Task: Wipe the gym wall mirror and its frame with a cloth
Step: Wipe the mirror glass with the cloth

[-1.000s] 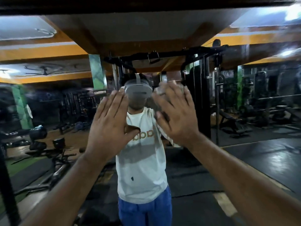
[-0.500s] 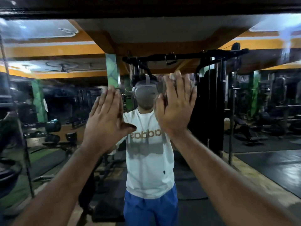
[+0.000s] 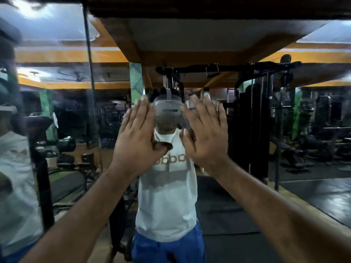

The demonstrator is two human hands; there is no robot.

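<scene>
Wiping in hand: right hand (image 3: 206, 133), fingers straight, presses the cloth (image 3: 187, 118) flat on the mirror (image 3: 247, 196); left hand (image 3: 137, 137) flat, empty; next, probably the unwiped glass and frame.

Two hands, left hand (image 3: 137, 141) and right hand (image 3: 206, 135), one mirror (image 3: 247, 54), one reflected person (image 3: 167, 196).

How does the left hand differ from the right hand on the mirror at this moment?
The left hand lies bare on the mirror, while the right hand presses a cloth that peeks out past its fingers. The left hand's thumb sticks out sideways; the right hand's thumb points upward. Both are flat with straight fingers.
</scene>
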